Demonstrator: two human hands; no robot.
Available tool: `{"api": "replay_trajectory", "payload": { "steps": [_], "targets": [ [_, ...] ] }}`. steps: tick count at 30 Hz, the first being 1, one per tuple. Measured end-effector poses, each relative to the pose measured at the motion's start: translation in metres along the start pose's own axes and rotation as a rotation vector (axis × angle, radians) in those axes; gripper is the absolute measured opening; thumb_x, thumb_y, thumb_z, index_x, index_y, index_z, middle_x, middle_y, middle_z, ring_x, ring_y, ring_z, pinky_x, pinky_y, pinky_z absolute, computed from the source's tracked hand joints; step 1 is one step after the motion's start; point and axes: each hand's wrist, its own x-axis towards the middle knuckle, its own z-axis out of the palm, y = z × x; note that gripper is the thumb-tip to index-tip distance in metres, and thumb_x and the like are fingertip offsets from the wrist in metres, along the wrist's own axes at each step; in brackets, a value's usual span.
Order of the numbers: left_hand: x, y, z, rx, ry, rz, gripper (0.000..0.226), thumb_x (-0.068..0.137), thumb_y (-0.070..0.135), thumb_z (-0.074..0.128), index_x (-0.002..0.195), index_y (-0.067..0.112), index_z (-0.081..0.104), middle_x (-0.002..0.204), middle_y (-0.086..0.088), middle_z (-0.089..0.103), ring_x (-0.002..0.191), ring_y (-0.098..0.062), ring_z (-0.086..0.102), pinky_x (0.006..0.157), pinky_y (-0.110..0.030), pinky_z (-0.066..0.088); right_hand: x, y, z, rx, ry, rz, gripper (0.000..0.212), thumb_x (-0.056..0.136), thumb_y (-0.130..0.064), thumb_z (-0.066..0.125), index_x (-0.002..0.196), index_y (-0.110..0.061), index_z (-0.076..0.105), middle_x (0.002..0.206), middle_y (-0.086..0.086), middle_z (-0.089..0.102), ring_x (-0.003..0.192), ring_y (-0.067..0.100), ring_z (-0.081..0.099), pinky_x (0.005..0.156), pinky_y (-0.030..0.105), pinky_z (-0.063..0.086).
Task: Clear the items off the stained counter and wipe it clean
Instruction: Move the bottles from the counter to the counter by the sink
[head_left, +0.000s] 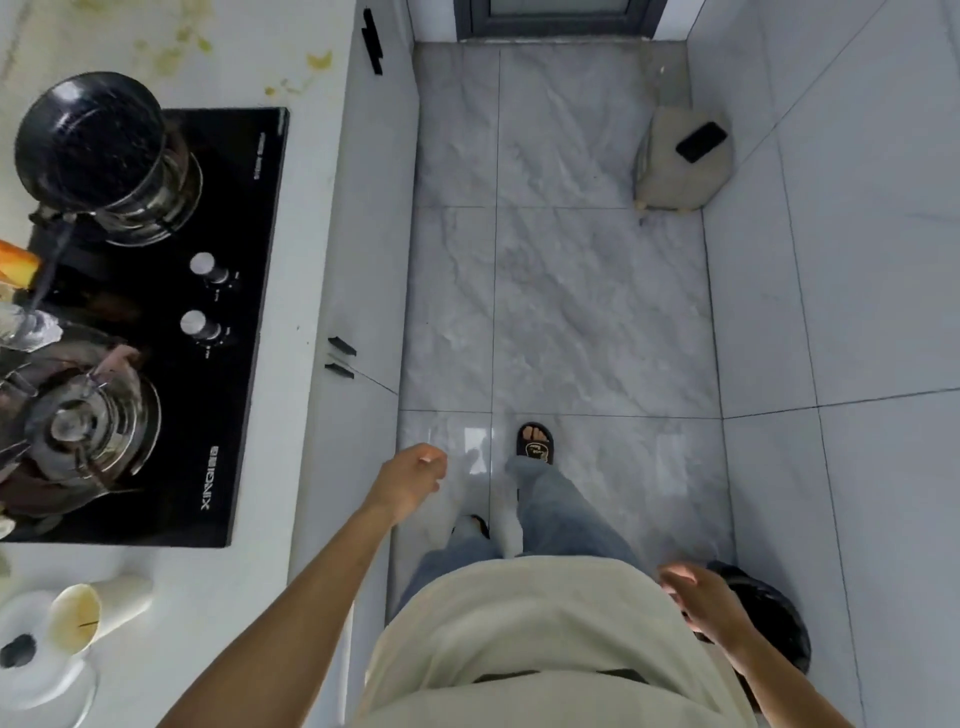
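Currently standing alongside the tabletop (317, 208), which runs down my left; nothing cleared or wiped yet, by my reading. Far left: yellow-green stains (317, 61) on the white surface beyond the hob. Black glass hob (234, 322) set into the tabletop, with a dark pot (91, 140) on the far burner; near burner (78, 431) bare. Near left: a cream cup (78, 616) lying tipped on its side, mouth stained inside, beside a white plate (31, 670); these are the items to move first, since they sit on the surface to be wiped.

My left hand (410, 480) hangs over the floor just off the tabletop edge, fingers loosely curled, holding nothing. My right hand (701, 605) is low at my right side, fingers relaxed, also empty, above a dark bin (769, 618), probably placed there for waste.

Far right: a small stool (680, 166) with a phone (701, 141) on it, well clear of the work.

No cloth visible.
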Motion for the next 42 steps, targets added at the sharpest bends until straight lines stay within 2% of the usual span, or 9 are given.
{"api": "replay_trajectory", "payload": {
  "steps": [7,10,14,18,24,28,35,38,42],
  "targets": [
    [0.034,0.045,-0.002,0.118,0.010,-0.118,0.029,0.102,0.026,0.054,0.096,0.004,0.072,0.098,-0.017,0.076,0.087,-0.034,0.070,0.080,-0.040,0.055,0.061,-0.160,-0.065,0.039,-0.004,-0.059,0.018,0.103,-0.006,0.056,0.113,0.000,0.069,0.090,0.016,0.068,0.069,0.025,0.057,0.061,0.027,0.039],
    [0.037,0.045,-0.011,0.078,0.018,-0.215,0.025,0.101,0.025,0.056,0.091,0.007,0.072,0.089,-0.015,0.076,0.076,-0.028,0.065,0.068,-0.033,0.049,0.068,-0.244,-0.079,0.044,-0.006,-0.186,0.018,0.104,-0.007,0.056,0.116,-0.004,0.068,0.096,0.013,0.071,0.073,0.025,0.064,0.061,0.027,0.046],
    [0.048,0.041,-0.027,0.019,0.010,-0.366,0.014,0.103,0.022,0.058,0.100,0.019,0.072,0.094,-0.007,0.076,0.077,-0.020,0.072,0.068,-0.028,0.054,0.076,-0.347,-0.082,-0.007,-0.013,-0.298,0.017,0.102,-0.021,0.059,0.115,-0.019,0.069,0.106,0.004,0.075,0.096,0.025,0.073,0.084,0.037,0.057],
    [0.070,0.049,-0.049,0.009,0.000,-0.423,0.014,0.106,0.023,0.058,0.107,0.018,0.070,0.088,-0.003,0.073,0.070,-0.015,0.068,0.059,-0.023,0.051,0.095,-0.424,-0.076,-0.048,-0.046,-0.342,0.018,0.100,-0.024,0.061,0.115,-0.020,0.071,0.106,0.003,0.076,0.097,0.024,0.074,0.082,0.035,0.056],
    [0.129,0.122,-0.096,-0.081,0.001,-0.434,0.019,0.106,0.020,0.057,0.117,0.010,0.068,0.095,-0.009,0.071,0.074,-0.018,0.066,0.061,-0.025,0.050,0.119,-0.481,-0.078,-0.129,-0.027,-0.329,0.017,0.101,-0.025,0.061,0.115,-0.022,0.070,0.105,0.001,0.076,0.096,0.022,0.073,0.084,0.038,0.057],
    [0.176,0.201,-0.129,-0.182,0.001,-0.352,0.013,0.106,0.014,0.055,0.102,0.009,0.067,0.094,-0.014,0.067,0.070,-0.022,0.061,0.061,-0.026,0.045,0.135,-0.488,-0.091,-0.155,-0.007,-0.236,0.016,0.099,-0.022,0.063,0.113,-0.020,0.072,0.101,0.003,0.077,0.091,0.024,0.073,0.075,0.035,0.055],
    [0.262,0.338,-0.174,-0.160,0.047,-0.150,0.025,0.108,0.027,0.058,0.120,0.008,0.070,0.119,-0.010,0.072,0.105,-0.029,0.073,0.092,-0.031,0.058,0.158,-0.505,-0.128,-0.187,-0.061,-0.025,0.017,0.102,-0.022,0.062,0.112,-0.012,0.070,0.090,0.010,0.073,0.067,0.019,0.061,0.060,0.026,0.042],
    [0.297,0.385,-0.192,-0.122,0.049,-0.100,0.021,0.108,0.024,0.056,0.116,0.011,0.070,0.120,-0.009,0.073,0.101,-0.025,0.072,0.093,-0.029,0.055,0.180,-0.543,-0.149,-0.181,-0.070,0.038,0.017,0.103,-0.022,0.062,0.112,-0.009,0.069,0.085,0.010,0.069,0.057,0.015,0.055,0.052,0.023,0.038],
    [0.328,0.421,-0.204,-0.115,0.083,-0.133,0.029,0.107,0.032,0.059,0.123,0.010,0.069,0.124,-0.010,0.073,0.103,-0.024,0.073,0.094,-0.031,0.056,0.216,-0.626,-0.172,-0.202,-0.082,0.006,0.018,0.103,-0.021,0.059,0.112,-0.006,0.066,0.086,0.010,0.067,0.066,0.019,0.055,0.060,0.028,0.039]
  ]
}}
